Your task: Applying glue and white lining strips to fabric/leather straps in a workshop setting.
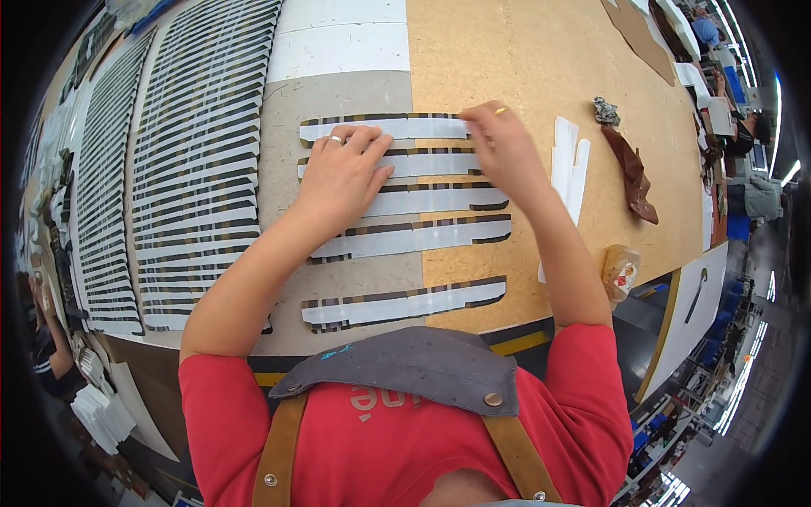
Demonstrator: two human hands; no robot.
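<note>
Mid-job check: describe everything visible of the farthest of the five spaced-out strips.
The farthest strip is long, narrow and cloth-like, white with dark plaid edging. It lies mostly flat, crosswise on the grey-and-tan tabletop. The left hand appears to rest on it; the right hand seems to touch and partly hides its right end.

Bare arms (253,283) reaching forward, left hand (342,173) palm down, fingers (365,138) slightly spread, right hand (507,156) turned inward, fingers curled
</note>
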